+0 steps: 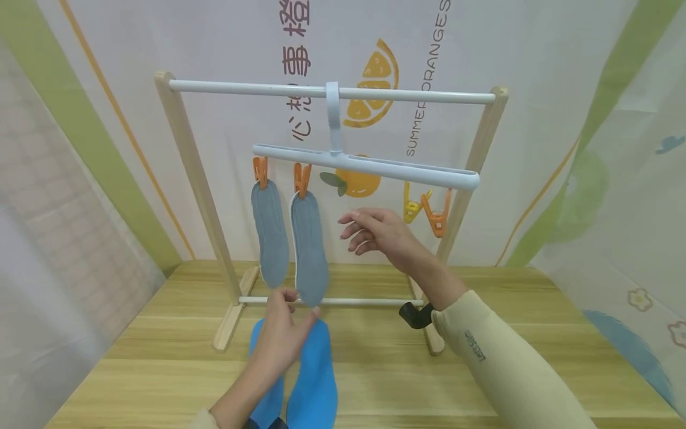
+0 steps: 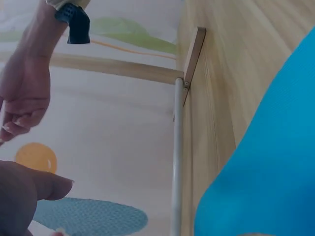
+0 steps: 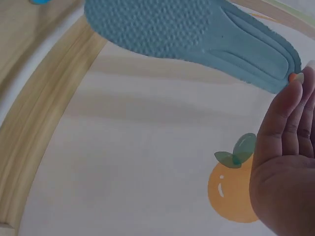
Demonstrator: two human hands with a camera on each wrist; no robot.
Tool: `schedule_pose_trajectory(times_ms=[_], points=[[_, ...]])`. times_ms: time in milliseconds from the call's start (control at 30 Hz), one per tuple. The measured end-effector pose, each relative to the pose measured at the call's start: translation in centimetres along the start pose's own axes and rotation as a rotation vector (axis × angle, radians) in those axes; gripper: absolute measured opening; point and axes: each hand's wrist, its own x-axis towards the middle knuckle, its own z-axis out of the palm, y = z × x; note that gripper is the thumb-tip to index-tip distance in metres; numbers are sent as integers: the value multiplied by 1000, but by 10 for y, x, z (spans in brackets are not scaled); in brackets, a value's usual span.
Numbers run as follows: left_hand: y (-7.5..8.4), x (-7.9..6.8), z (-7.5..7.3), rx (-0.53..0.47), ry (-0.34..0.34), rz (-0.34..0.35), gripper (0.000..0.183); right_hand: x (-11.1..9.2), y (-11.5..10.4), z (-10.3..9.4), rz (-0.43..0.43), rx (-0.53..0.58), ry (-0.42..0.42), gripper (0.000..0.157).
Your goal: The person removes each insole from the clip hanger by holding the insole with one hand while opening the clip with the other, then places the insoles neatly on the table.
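Observation:
Two grey-blue insoles hang side by side, a left one (image 1: 270,238) and a right one (image 1: 311,253), each from an orange clothespin (image 1: 302,180) under a white hanger (image 1: 375,167). My left hand (image 1: 284,330) is by the lower end of the right insole, its thumb apart from the fingers. In the left wrist view, the thumb overlaps part of that insole (image 2: 98,216). To the right of the insoles, my right hand (image 1: 383,235) is raised below the hanger with fingers loosely bent and nothing held. Two blue insoles (image 1: 316,387) lie on the table beneath my left forearm, which partly covers one.
The hanger hooks over the top bar (image 1: 241,88) of a wooden-legged rack (image 1: 195,173). A yellow clothespin (image 1: 411,211) and another orange clothespin (image 1: 438,220) hang at its right end. A white lower bar (image 1: 364,302) crosses just above the wooden table (image 1: 161,357). Printed cloth (image 1: 225,131) hangs behind.

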Motion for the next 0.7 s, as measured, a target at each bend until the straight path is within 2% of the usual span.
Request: schedule_pose_trajectory(times_ms=[133,233,333,433,533,700], points=[[-5,12,6,-72,6,-6,63,5,-1,2,12,-19,14,35],[-8,22,13,-119,-26,-15,74,8,-1,3,15,-22,20,35],[-13,30,22,-158,-55,-8,78,10,-1,4,9,-21,30,34],[-16,36,30,-196,-51,47,71,11,-1,5,-8,-16,45,33],[-20,36,33,-189,-24,100,58,12,-2,7,-31,-14,62,33],[-26,36,34,-179,-30,106,43,15,-4,10,-81,-45,107,34]])
